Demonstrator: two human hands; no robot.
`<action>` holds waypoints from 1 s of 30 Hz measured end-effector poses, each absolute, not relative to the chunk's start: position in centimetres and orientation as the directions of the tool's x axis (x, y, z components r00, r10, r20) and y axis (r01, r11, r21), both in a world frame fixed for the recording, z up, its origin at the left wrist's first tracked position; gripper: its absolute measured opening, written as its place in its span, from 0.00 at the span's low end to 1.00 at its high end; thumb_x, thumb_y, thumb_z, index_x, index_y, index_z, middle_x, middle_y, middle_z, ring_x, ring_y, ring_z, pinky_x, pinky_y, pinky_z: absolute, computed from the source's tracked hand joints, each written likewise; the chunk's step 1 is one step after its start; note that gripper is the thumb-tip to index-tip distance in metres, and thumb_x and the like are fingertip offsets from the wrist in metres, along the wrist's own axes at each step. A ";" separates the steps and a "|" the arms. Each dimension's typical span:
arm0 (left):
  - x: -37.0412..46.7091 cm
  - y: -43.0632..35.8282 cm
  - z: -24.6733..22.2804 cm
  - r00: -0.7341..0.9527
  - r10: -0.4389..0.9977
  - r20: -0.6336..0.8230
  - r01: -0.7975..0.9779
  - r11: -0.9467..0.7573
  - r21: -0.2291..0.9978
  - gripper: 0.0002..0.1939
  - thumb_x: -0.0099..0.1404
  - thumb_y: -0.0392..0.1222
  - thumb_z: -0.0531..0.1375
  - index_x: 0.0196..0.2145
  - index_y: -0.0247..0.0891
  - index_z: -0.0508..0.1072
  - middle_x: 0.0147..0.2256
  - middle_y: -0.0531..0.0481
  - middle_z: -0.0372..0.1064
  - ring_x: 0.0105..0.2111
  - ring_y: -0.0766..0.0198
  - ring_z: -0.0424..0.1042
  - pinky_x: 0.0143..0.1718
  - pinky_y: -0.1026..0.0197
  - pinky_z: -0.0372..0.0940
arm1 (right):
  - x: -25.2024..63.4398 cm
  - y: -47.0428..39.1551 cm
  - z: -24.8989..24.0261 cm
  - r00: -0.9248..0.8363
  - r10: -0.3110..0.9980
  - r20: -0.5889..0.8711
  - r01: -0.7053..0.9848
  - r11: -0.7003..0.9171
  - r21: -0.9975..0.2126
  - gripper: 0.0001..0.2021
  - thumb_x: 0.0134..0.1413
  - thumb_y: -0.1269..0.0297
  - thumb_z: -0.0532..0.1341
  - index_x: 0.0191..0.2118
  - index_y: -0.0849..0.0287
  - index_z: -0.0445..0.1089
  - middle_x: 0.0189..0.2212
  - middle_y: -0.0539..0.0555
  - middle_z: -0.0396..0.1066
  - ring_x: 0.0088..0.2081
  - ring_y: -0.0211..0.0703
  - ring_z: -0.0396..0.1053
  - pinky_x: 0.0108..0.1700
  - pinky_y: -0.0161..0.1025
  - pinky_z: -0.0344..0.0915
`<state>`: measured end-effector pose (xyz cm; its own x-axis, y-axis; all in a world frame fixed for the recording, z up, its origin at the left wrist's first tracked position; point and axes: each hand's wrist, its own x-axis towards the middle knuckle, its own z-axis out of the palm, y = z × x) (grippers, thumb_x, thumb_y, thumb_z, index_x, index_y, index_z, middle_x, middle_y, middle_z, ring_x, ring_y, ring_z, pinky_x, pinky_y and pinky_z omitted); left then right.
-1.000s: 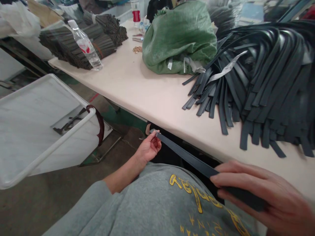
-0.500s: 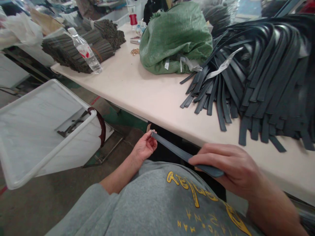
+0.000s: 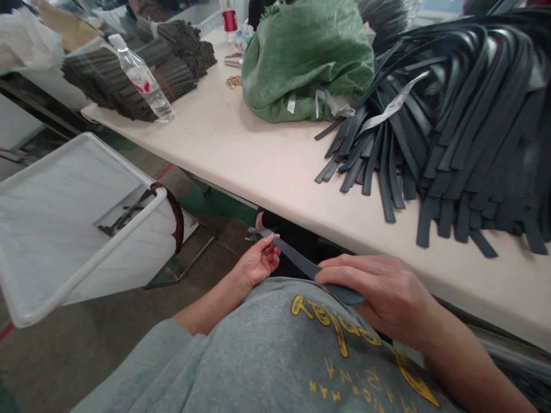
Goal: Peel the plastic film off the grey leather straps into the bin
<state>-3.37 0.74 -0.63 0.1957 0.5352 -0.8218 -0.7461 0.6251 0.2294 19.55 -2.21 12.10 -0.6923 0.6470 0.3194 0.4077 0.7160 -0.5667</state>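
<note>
A dark grey strap [image 3: 297, 258] stretches between my two hands, in front of my body and below the table edge. My left hand [image 3: 260, 262] pinches it near its far end, where a small pale piece [image 3: 257, 231] sticks out past the fingertips. My right hand [image 3: 374, 292] is closed on the other part of the strap, palm down, with a rounded end showing under the fingers. Beyond the right hand, a large pile of similar dark straps [image 3: 460, 126] lies on the table, with ends hanging towards me.
The pale table [image 3: 275, 166] carries a green sack [image 3: 307, 63], a plastic bottle [image 3: 142, 80], dark bundles [image 3: 116, 83] and small gold-coloured rings [image 3: 233, 81]. A white bin [image 3: 51, 212] stands at the left. Part of a foot shows beneath the table.
My right hand has moved left, closer to my left hand. A pale piece now shows beyond my left fingertips. The view has shifted slightly.
</note>
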 end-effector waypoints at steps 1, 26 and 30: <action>-3.4 0.7 -0.6 0.201 0.530 -0.824 -0.746 0.627 0.222 0.08 0.68 0.34 0.58 0.34 0.31 0.76 0.21 0.52 0.70 0.18 0.71 0.70 0.18 0.72 0.65 | 19.3 -2.0 11.6 -0.686 0.657 0.312 0.421 0.708 -0.567 0.13 0.60 0.74 0.51 0.43 0.55 0.70 0.38 0.54 0.78 0.35 0.40 0.76 0.35 0.33 0.69; -10.2 6.2 -4.2 -0.251 0.599 -0.760 -0.859 0.224 0.460 0.18 0.75 0.40 0.45 0.48 0.26 0.69 0.26 0.45 0.73 0.24 0.66 0.74 0.29 0.67 0.70 | 18.7 -0.8 6.3 -0.651 0.755 0.079 0.402 0.431 -0.808 0.13 0.67 0.63 0.52 0.35 0.55 0.73 0.30 0.50 0.77 0.31 0.38 0.74 0.36 0.33 0.67; -13.4 7.9 -2.6 -0.475 0.632 -0.613 -0.777 0.026 0.629 0.15 0.74 0.37 0.47 0.48 0.36 0.71 0.27 0.51 0.75 0.24 0.72 0.73 0.31 0.71 0.68 | 18.9 -1.5 5.4 -0.657 0.754 0.002 0.404 0.354 -0.844 0.15 0.67 0.61 0.51 0.36 0.54 0.74 0.29 0.50 0.76 0.31 0.39 0.73 0.35 0.35 0.68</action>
<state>-13.39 7.95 -2.62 -0.4750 0.6317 -0.6126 -0.7768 0.0259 0.6292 18.94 -1.46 5.36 -0.6574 0.7535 0.0018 0.4037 0.3542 -0.8436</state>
